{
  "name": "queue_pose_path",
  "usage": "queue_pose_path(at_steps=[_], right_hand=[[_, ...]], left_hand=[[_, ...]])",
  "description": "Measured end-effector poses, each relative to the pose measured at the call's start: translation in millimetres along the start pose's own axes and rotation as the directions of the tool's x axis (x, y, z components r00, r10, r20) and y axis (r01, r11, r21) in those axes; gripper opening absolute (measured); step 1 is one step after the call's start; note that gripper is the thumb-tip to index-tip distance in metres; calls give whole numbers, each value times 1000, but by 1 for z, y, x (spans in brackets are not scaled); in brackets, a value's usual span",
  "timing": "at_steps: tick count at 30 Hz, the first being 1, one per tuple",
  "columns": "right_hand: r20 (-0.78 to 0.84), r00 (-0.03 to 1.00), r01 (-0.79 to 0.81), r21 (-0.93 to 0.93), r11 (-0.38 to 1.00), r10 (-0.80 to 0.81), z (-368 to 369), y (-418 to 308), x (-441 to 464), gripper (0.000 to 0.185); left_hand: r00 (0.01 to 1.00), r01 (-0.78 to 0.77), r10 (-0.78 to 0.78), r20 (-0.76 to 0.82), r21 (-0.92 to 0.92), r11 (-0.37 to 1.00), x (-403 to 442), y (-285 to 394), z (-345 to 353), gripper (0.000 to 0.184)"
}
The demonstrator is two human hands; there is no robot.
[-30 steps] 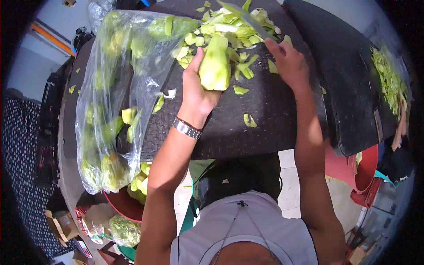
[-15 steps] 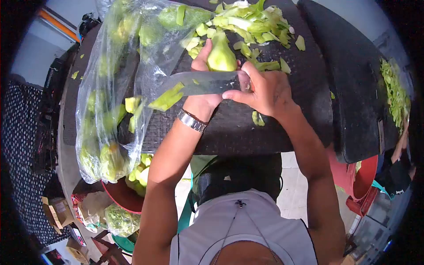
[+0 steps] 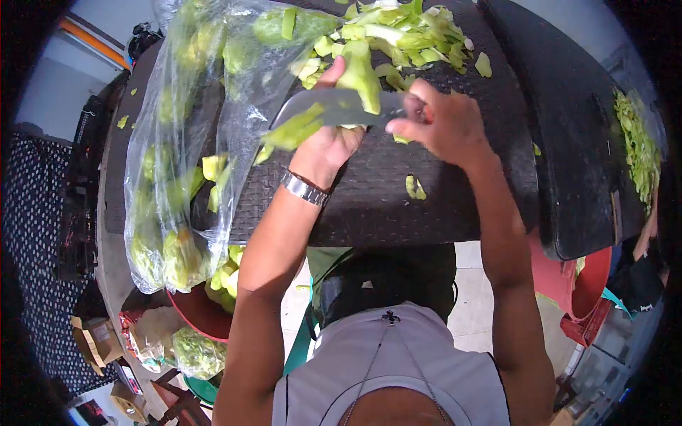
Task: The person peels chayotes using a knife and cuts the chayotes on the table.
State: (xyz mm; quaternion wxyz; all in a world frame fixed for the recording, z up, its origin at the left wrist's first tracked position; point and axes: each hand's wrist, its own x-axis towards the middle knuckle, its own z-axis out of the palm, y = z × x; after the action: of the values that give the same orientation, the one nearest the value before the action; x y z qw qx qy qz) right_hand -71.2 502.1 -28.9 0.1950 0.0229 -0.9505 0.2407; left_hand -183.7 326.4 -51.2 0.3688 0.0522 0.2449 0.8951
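My left hand (image 3: 332, 145) is closed around a pale green, pear-shaped vegetable (image 3: 361, 74), with the thumb along its left side. In my right hand (image 3: 455, 122) is the handle of a broad-bladed knife (image 3: 339, 106). The blade lies across the lower part of the vegetable, above my left palm, and is smeared by motion. A strip of green peel (image 3: 293, 129) clings to the blade's far left part. Peelings and cut pieces (image 3: 408, 32) are heaped just beyond the vegetable on the dark textured table (image 3: 398, 220).
A clear plastic bag (image 3: 249, 92) of green vegetables covers the table's left side. A red tub (image 3: 188, 316) with pale chunks stands below the left edge. Another red tub (image 3: 590, 284) sits at the right, under a black board (image 3: 568, 142). More shreds (image 3: 636, 142) lie far right.
My right hand has moved slightly right and up with the knife, and the blade has tilted. The vegetable's lower end has turned a little to the right in my left hand.
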Motion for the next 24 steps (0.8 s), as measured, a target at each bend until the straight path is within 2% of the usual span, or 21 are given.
queue_pose_path(at_steps=[2,3,7,10,11,14,16,17,22,24], right_hand=[[-23,999,-41,1,999,41,-3,11,1,47],[15,997,-72,-13,997,72,-7,6,1,47],[29,998,-58,-2,998,58,-9,4,1,51],[7,989,-146,-47,988,146,-16,23,5,59],[-21,984,-176,-34,984,175,-17,35,6,59],[-21,976,-216,5,976,216,-23,27,5,57],[36,980,-198,55,979,196,-20,9,4,56],[18,986,-165,36,986,164,-13,5,4,41],[46,989,-142,81,987,139,-5,2,3,42],[39,994,-107,81,991,104,-5,1,5,46]], left_hand=[[999,-20,20,-25,-17,1000,0,-1,3,43],[999,-32,32,-14,-19,999,-1,-2,4,44],[996,-14,13,85,3,1000,-1,4,2,46],[986,51,-30,163,-125,991,1,7,-9,48],[997,-13,18,76,-64,998,1,9,-7,50],[991,-108,103,85,58,992,-5,5,5,53],[995,-84,83,51,25,996,-2,3,1,55],[997,-81,81,9,37,996,-2,1,1,55],[993,-66,70,-91,50,997,1,-6,1,46],[998,-56,60,-32,112,992,-1,-11,1,46]])
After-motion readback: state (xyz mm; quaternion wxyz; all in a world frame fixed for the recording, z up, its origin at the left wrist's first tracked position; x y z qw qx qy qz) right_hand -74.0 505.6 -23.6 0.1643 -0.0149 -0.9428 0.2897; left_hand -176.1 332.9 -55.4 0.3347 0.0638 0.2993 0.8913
